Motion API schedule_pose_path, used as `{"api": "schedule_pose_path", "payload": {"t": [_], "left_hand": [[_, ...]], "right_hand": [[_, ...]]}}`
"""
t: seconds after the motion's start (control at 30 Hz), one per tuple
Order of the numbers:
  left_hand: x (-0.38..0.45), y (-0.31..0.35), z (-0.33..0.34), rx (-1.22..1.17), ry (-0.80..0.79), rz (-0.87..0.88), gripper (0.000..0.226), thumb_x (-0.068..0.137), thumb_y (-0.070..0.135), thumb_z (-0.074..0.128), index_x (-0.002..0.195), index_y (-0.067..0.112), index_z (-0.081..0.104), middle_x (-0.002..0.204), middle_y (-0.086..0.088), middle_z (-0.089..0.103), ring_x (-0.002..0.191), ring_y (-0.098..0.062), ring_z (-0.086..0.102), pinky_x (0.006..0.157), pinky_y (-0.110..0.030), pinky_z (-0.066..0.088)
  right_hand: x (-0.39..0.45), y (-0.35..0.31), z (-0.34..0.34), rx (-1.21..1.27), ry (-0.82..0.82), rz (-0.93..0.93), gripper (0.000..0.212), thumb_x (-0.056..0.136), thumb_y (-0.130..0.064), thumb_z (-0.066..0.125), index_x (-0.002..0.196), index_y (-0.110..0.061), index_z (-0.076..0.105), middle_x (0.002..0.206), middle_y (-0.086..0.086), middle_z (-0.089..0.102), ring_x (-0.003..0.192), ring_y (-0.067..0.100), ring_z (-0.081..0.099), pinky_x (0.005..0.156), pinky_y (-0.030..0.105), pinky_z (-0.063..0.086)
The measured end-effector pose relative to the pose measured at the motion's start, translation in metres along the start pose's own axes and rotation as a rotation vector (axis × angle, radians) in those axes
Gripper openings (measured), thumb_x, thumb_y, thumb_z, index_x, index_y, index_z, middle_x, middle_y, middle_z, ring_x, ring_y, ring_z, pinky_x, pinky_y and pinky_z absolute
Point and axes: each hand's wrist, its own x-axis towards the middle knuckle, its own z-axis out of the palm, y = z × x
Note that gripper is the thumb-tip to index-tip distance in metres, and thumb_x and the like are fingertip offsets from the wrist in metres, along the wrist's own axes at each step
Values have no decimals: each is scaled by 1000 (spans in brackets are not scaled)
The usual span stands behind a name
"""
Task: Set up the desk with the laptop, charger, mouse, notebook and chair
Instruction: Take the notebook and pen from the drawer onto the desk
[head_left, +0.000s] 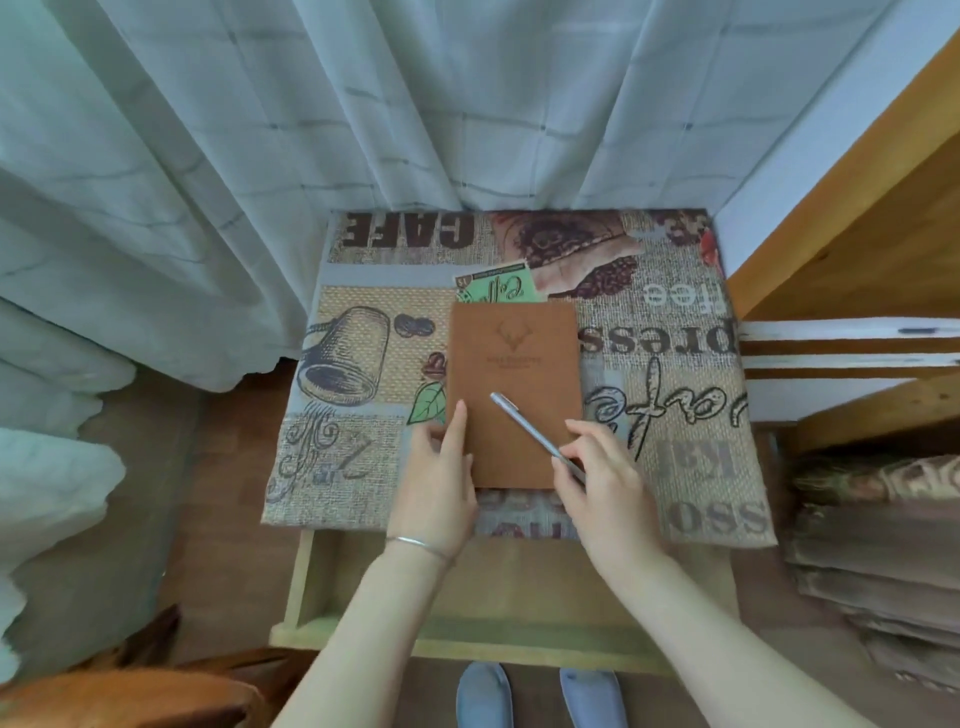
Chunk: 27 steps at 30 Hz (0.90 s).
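A brown notebook lies flat, middle of the desk (cloth printed with coffee motifs). Its near left edge is touched by the straight fingers of the left hand, while a pen is pinched over its near right corner by the right hand.

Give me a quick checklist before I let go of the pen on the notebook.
1. Brown notebook lies flat on the desk: ok.
2. Left hand steadies the notebook's left edge: ok.
3. Right hand pinches the silver pen: ok.
4. Pen tip end lies over the cover: ok.
5. Laptop, charger, mouse in place: not ok, none in view.
6. Chair position: cannot tell.
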Motion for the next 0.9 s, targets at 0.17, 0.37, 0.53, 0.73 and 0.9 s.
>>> {"api": "schedule_pose_path", "payload": {"t": [0.17, 0.37, 0.53, 0.73, 0.9], "left_hand": [[-7, 8, 11, 133, 99, -63, 54, 95, 21, 45, 146, 21, 31, 126, -14, 42, 88, -32, 58, 56, -37, 49], [-11, 9, 6, 196, 71, -105, 53, 93, 29, 47, 144, 24, 34, 123, -13, 43, 100, -29, 51, 59, -35, 47], [-29, -1, -8, 231, 11, -62, 55, 94, 42, 45, 144, 22, 34, 124, -11, 45, 105, -28, 47, 71, -34, 49], [-88, -18, -10, 381, -139, 135, 97, 73, 86, 32, 146, 22, 32, 147, -18, 39, 132, -41, 38, 102, -53, 35], [-106, -34, 9, 511, -341, 238, 132, 44, 91, 46, 151, 26, 3, 157, -26, -3, 142, -49, -5, 109, -67, 5]], "right_hand": [[-6, -4, 13, -135, 85, 26, 9, 82, -17, 65, 88, -10, 64, 115, 4, 64, 99, 26, 61, 66, 36, 56], [-6, -7, 7, -198, -10, 6, 21, 83, -24, 66, 100, -11, 64, 119, 5, 60, 105, 27, 56, 74, 38, 55], [-29, -12, -20, -155, 34, 43, 32, 85, -34, 61, 110, -15, 62, 121, 2, 60, 109, 26, 54, 76, 41, 54], [-88, 6, -37, -422, -249, 115, 110, 64, -90, 32, 145, -16, 28, 150, 7, 36, 135, 30, 34, 109, 47, 21], [-106, 29, -25, -558, -451, -21, 144, 36, -100, 36, 147, -10, 21, 155, 19, 22, 144, 39, 13, 108, 65, 16]]}}
